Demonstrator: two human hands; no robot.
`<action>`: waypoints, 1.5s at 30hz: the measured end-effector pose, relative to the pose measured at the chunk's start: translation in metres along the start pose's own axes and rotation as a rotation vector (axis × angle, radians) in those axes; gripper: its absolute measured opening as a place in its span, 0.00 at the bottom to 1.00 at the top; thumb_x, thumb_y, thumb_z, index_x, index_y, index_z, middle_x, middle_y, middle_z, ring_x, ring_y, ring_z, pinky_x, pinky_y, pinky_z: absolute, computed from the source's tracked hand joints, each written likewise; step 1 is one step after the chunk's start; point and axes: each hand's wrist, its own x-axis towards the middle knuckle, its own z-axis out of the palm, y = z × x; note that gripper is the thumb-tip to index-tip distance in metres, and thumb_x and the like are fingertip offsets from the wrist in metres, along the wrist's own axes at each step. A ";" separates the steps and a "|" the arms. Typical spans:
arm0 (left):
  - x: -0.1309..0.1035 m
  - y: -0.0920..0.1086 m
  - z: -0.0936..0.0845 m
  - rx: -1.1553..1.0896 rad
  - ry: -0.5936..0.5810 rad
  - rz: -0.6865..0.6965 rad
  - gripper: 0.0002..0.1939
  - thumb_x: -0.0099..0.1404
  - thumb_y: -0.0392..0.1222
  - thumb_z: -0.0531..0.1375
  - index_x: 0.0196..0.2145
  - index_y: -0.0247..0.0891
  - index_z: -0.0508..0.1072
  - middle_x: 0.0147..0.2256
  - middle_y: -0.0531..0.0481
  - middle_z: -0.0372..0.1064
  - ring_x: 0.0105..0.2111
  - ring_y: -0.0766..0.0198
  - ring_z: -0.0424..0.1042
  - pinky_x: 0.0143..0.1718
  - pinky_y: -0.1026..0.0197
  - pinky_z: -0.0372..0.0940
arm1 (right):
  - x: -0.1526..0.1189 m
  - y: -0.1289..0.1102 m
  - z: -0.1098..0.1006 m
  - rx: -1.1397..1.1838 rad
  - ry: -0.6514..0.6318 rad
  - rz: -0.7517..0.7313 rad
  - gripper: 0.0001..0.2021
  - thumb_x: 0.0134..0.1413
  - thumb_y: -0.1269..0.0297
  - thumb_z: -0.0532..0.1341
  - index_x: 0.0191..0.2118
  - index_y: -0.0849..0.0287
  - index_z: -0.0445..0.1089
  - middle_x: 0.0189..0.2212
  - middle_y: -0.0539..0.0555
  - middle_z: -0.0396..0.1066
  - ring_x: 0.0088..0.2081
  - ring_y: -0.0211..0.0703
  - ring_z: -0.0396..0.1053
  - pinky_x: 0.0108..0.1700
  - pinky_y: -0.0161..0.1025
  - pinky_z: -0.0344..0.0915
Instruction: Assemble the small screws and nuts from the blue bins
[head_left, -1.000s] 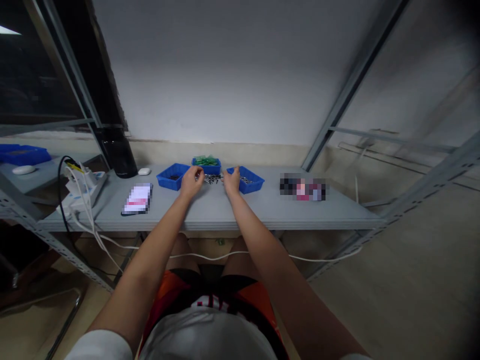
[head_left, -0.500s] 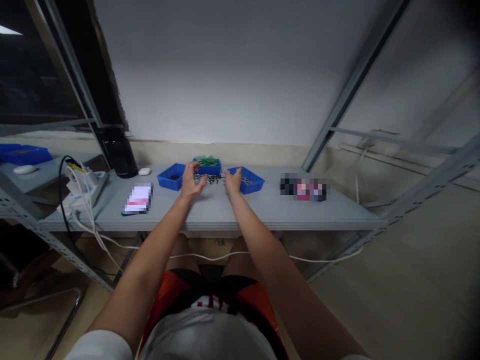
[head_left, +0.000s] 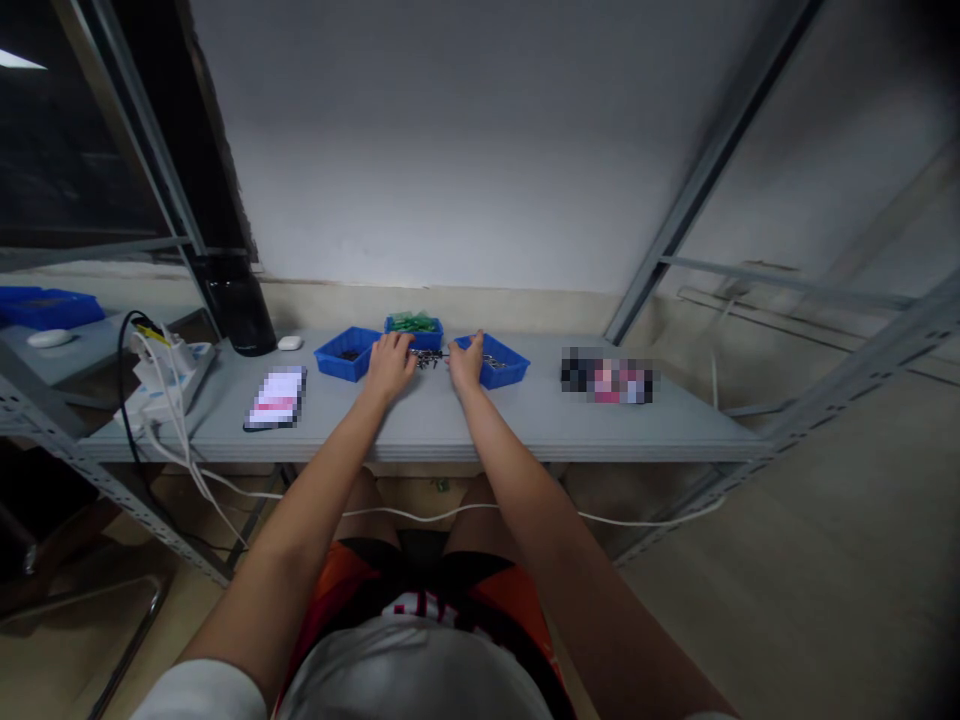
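Observation:
My left hand (head_left: 391,366) lies palm down, fingers stretched forward and slightly bent, over the left end of a loose pile of small shiny metal parts (head_left: 429,358) on the shelf. My right hand (head_left: 466,364) is at the other end of the pile, its fingers closed in a pinch; what they hold is too small to make out. Against that hand stands the right blue bin (head_left: 507,377), with more small metal pieces inside. Beside my left hand, the left blue bin (head_left: 337,363) contains small dark pieces. Green pieces (head_left: 415,322) fill the rear blue bin (head_left: 427,340).
A phone (head_left: 276,398) and a white power strip (head_left: 169,385) with cables lie on the left. A black cylinder (head_left: 241,310) and a small white case (head_left: 289,343) stand behind them. A blurred item (head_left: 607,380) lies right. Metal uprights (head_left: 660,250) frame the grey shelf (head_left: 600,430).
My left hand has turned palm down and moved slightly right onto the pile; before, it was raised with thumb and fingers apart. My right hand has stayed nearly still.

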 end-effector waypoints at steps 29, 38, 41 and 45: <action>-0.001 -0.021 0.017 0.127 -0.328 -0.154 0.15 0.62 0.38 0.51 0.42 0.35 0.73 0.47 0.35 0.67 0.50 0.47 0.64 0.50 0.48 0.60 | -0.019 -0.002 0.013 -0.119 -0.502 -0.078 0.11 0.51 0.71 0.56 0.38 0.60 0.73 0.29 0.52 0.74 0.34 0.39 0.71 0.44 0.37 0.65; -0.001 -0.024 0.020 0.153 -0.303 -0.174 0.17 0.62 0.36 0.50 0.44 0.33 0.73 0.46 0.33 0.67 0.48 0.47 0.66 0.48 0.50 0.63 | -0.019 -0.003 0.012 -0.118 -0.497 -0.096 0.11 0.50 0.71 0.56 0.37 0.60 0.74 0.30 0.53 0.74 0.34 0.39 0.71 0.44 0.37 0.65; 0.000 -0.024 0.019 0.145 -0.303 -0.161 0.15 0.62 0.36 0.50 0.40 0.32 0.75 0.44 0.32 0.69 0.47 0.47 0.67 0.48 0.51 0.63 | -0.019 -0.002 0.012 -0.117 -0.496 -0.097 0.10 0.50 0.71 0.56 0.37 0.60 0.74 0.31 0.53 0.75 0.35 0.40 0.71 0.44 0.37 0.65; 0.002 -0.025 0.018 0.128 -0.291 -0.187 0.15 0.61 0.35 0.51 0.38 0.31 0.76 0.42 0.32 0.71 0.45 0.48 0.70 0.46 0.53 0.64 | -0.019 -0.001 0.013 -0.114 -0.502 -0.098 0.11 0.50 0.71 0.56 0.37 0.60 0.74 0.31 0.53 0.75 0.35 0.40 0.71 0.44 0.37 0.64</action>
